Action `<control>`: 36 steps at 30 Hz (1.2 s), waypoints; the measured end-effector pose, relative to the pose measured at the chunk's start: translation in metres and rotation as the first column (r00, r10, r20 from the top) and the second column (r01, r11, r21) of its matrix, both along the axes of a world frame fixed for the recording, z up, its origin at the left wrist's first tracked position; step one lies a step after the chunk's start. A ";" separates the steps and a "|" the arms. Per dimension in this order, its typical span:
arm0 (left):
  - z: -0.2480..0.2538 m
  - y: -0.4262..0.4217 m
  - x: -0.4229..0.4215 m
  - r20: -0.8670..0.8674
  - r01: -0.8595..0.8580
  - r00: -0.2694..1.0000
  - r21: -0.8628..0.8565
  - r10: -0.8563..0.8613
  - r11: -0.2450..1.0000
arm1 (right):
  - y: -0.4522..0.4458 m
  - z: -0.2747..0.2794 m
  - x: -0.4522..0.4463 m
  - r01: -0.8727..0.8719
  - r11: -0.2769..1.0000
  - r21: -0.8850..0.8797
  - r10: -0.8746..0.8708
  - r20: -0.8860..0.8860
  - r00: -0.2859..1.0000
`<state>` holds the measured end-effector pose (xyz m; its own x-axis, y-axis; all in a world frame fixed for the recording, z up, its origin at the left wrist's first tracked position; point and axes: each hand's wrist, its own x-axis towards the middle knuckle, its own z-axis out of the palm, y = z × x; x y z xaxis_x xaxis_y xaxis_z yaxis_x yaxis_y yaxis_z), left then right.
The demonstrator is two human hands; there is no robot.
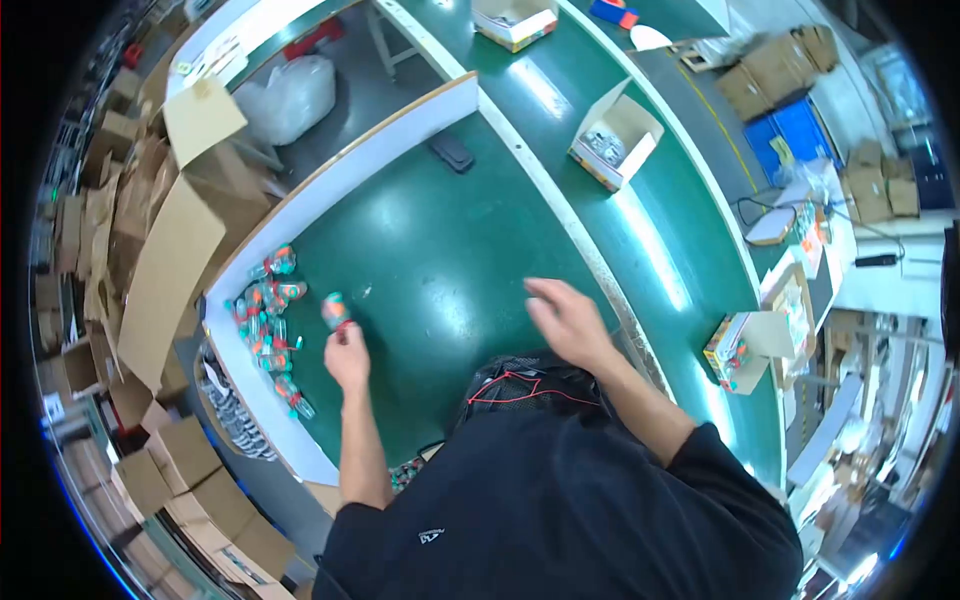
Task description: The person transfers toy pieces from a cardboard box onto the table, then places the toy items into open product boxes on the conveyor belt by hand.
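My left hand (347, 357) is closed around the lower end of a small clear bottle (335, 309) with orange and teal parts, held over the left side of the green tabletop (420, 250). Beyond it, along the table's white side wall, lies a loose pile of similar small bottles (268, 300) with teal ends and orange-red bits. My right hand (572, 322) hovers above the table's right part, fingers stretched out with nothing in them.
A dark flat object (451, 151) lies at the table's far corner. Right of the white divider, a green conveyor (650, 240) carries open boxes: one with small packed items (612, 150), another with bottles (738, 352). Cardboard boxes (200, 490) stand left. A black bag (530, 383) sits before me.
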<state>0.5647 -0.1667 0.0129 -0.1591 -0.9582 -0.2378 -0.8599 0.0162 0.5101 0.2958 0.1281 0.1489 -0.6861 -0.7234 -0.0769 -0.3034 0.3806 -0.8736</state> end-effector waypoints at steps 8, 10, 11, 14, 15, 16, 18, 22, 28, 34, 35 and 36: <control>0.140 0.168 -0.209 -0.339 0.782 0.519 -0.182 -0.785 0.596 | -0.028 -0.028 -0.001 0.524 0.821 -0.227 -0.025 0.903 0.430; 0.156 0.195 -0.245 -0.363 0.925 0.318 -0.084 -0.876 0.371 | 0.020 -0.022 -0.039 0.667 0.704 -0.245 -0.076 0.908 0.413; 0.161 0.211 -0.260 -0.336 0.975 0.195 -0.038 -0.922 0.220 | 0.051 -0.028 -0.063 0.766 0.624 -0.155 -0.209 0.911 0.355; 0.171 0.260 -0.313 -0.398 1.000 0.018 0.021 -0.917 0.010 | 0.147 -0.043 -0.140 0.781 0.443 -0.439 -0.376 0.700 0.607; 0.174 0.274 -0.335 -0.495 0.998 0.065 0.046 -0.867 0.048 | 0.183 -0.037 -0.155 0.787 0.413 -0.458 -0.485 0.621 0.616; 0.159 0.286 -0.363 -0.476 0.989 0.146 0.042 -0.867 0.143 | 0.211 -0.005 -0.162 0.801 0.448 -0.397 -0.515 0.618 0.594; 0.120 0.310 -0.422 -0.347 0.927 0.227 -0.210 -0.910 0.312 | 0.252 0.014 -0.165 0.833 0.451 -0.321 -0.573 0.611 0.546; 0.024 0.346 -0.514 0.059 0.849 0.447 -0.343 -0.893 0.402 | 0.330 0.007 -0.136 0.695 0.698 0.176 -0.704 0.346 0.620; 0.007 0.325 -0.507 0.224 0.929 0.370 -0.116 -0.901 0.352 | 0.294 -0.026 -0.184 0.356 0.927 0.117 -0.374 0.365 0.853; 0.012 0.339 -0.464 0.144 0.986 0.166 -0.002 -0.976 0.167 | 0.145 -0.061 -0.288 0.171 0.836 0.522 -0.011 -0.295 0.955; 0.012 0.337 -0.460 0.141 0.989 0.143 0.019 -0.980 0.147 | 0.132 -0.065 -0.294 0.172 0.771 0.614 0.048 -0.325 0.944; 0.011 0.334 -0.458 0.138 0.990 0.135 0.026 -0.981 0.140 | 0.126 -0.078 -0.296 0.173 0.767 0.618 0.043 -0.318 0.947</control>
<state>0.1067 0.1677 0.0235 -0.9592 -0.0092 -0.2825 -0.1227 0.9139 0.3870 -0.0004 0.2538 0.0713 -0.7957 -0.5349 -0.2840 -0.4579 0.8383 -0.2959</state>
